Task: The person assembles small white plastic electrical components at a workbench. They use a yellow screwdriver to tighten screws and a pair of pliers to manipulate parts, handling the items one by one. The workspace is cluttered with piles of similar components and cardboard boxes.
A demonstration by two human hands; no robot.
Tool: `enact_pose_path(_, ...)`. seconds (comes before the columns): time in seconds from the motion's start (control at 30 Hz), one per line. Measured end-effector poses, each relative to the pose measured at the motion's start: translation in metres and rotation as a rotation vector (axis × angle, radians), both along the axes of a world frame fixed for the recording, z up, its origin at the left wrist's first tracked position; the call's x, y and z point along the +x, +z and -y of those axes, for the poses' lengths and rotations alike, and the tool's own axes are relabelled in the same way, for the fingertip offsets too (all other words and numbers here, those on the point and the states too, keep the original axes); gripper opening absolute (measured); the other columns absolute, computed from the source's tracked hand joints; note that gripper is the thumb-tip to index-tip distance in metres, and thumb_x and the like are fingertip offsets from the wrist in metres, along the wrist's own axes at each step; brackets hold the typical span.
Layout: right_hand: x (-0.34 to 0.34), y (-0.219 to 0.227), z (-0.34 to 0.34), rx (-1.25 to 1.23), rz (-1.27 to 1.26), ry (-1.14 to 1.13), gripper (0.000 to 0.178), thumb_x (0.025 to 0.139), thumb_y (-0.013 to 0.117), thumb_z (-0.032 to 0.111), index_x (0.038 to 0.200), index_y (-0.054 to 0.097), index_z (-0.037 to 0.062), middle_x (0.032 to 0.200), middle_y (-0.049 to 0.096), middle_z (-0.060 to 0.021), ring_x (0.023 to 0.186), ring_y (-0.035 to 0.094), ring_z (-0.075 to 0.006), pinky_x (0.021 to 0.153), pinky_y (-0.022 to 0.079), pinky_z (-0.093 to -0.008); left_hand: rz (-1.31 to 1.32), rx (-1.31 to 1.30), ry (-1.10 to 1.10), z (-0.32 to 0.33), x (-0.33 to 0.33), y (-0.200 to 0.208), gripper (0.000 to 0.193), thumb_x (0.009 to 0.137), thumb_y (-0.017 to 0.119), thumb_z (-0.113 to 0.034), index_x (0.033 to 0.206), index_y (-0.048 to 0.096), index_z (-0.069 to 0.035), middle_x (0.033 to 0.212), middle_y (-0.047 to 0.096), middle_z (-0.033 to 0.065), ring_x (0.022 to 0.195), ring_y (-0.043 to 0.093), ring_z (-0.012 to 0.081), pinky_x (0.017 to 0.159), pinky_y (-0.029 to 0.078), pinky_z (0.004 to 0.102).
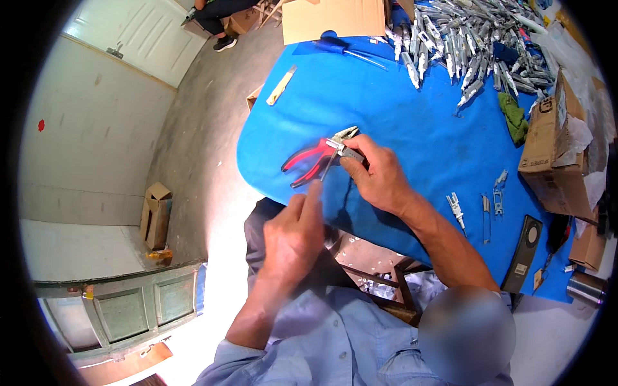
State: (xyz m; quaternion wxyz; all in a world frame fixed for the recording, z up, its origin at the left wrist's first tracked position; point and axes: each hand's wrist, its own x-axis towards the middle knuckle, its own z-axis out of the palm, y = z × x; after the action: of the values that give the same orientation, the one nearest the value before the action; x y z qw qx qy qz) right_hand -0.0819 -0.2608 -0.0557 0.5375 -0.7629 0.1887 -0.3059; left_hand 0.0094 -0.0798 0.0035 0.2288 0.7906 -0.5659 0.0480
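My right hand [380,174] pinches a small grey-and-white metal part [348,153] between thumb and fingers, above the near-left edge of the blue-covered table [412,122]. From below, my left hand [296,228], slightly smeared by motion, closes on a tool with a thin metal shaft [327,171]. The shaft points up at the part; its handle is hidden in my fist. Just behind the part lie pliers [302,156] with red and black handles, their jaws partly covered by the part and my right hand.
Many similar grey metal parts [460,38] are heaped at the far right. A blue-handled screwdriver [331,45], a yellow utility knife [281,85] and a green cloth [512,119] lie around. Cardboard boxes [544,154] line the right edge. A person [219,16] sits far left.
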Motion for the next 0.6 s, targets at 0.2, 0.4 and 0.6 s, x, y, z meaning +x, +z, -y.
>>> enact_pose_path(0.2, -0.001, -0.002, 0.001, -0.04, -0.04, 0.023, 0.021, 0.094, 0.067, 0.01, 0.112, 0.061, -0.0004, 0.091, 0.069, -0.0261, 0.083, 0.068, -0.045, 0.068, 0.053, -0.0471, -0.15, -0.03, 0.103, 0.002, -0.015, 0.002, 0.033, 0.091, 0.068, 0.003, 0.124, 0.067, -0.003, 0.085, 0.066, 0.0158, 0.067, 0.066, 0.0334, 0.061, 0.053, 0.039)
enact_pose_path(0.4, -0.001, -0.004, 0.001, -0.083, 0.006, 0.081, 0.026, 0.093, 0.067, 0.01, 0.116, 0.062, -0.002, 0.098, 0.068, -0.0295, 0.088, 0.068, -0.046, 0.071, 0.054, -0.0466, -0.138, 0.067, -0.011, 0.0, 0.02, 0.023, 0.029, 0.09, 0.072, -0.002, 0.118, 0.07, -0.005, 0.085, 0.068, 0.0155, 0.071, 0.069, 0.0347, 0.062, 0.053, 0.0409)
enact_pose_path(0.6, 0.001, -0.005, 0.002, -0.045, 0.031, 0.108, 0.021, 0.095, 0.066, 0.008, 0.114, 0.065, -0.0014, 0.08, 0.068, -0.0121, 0.065, 0.063, -0.0186, 0.06, 0.048, -0.0341, -0.199, 0.119, -0.205, 0.006, 0.062, 0.046, 0.025, 0.088, 0.076, -0.001, 0.112, 0.073, -0.003, 0.081, 0.069, 0.0154, 0.069, 0.068, 0.0311, 0.061, 0.051, 0.039)
